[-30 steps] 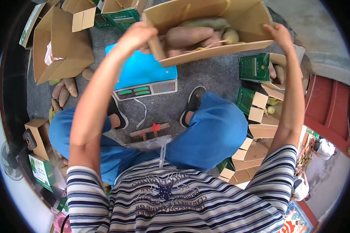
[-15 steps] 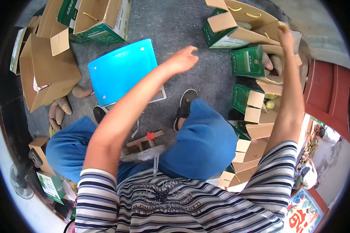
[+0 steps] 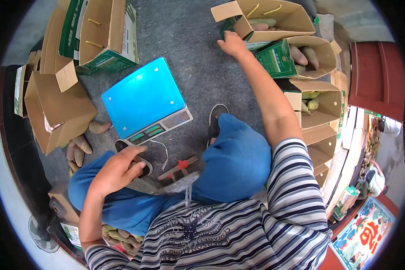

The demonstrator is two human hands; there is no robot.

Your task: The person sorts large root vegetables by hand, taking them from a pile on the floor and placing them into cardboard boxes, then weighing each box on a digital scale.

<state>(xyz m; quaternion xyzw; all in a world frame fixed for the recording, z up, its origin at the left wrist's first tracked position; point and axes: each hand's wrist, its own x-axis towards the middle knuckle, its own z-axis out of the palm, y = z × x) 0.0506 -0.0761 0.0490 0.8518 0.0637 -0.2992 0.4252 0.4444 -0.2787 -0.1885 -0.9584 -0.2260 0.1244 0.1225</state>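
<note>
Fingers of my right hand [image 3: 231,43] curl on the flap of the filled box [image 3: 270,20], now set down on the floor beyond the scale [image 3: 144,101]. It was in the air a second ago. My left hand [image 3: 117,171], spread and empty, has dropped to my knee, nearer than the scale.

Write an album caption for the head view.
Right hand touches an open cardboard box of sweet potatoes; left hand rests on knee.

Box [image 3: 274,20] down; left hand [image 3: 117,171] lowered
</note>
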